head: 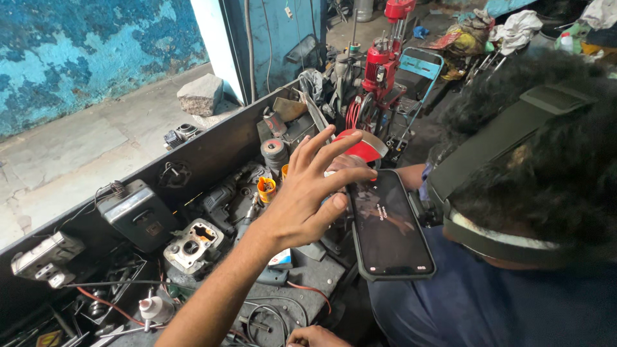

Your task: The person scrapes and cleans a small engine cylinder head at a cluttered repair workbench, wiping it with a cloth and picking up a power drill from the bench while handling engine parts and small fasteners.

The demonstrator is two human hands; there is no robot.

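Observation:
My left hand (302, 199) is raised over the workbench with its fingers spread and nothing in it. Its thumb and forefinger are at the left edge of a dark-screened phone (389, 225) in a black case. The phone sits in front of a person's head, which wears a grey strap (495, 148). Behind my fingers that person's hand (347, 162) is at a red and grey part (363, 146). At the bottom edge only the knuckles of my right hand (315, 337) show, down by the cables; what it holds is hidden.
The black metal bench tray (212, 151) holds an engine casting (193, 244), a grey box (138, 215), an orange cup (266, 188), a drill, cables and loose tools. A red machine (379, 67) stands behind. A stone block (200, 95) lies on the concrete floor beside a blue wall.

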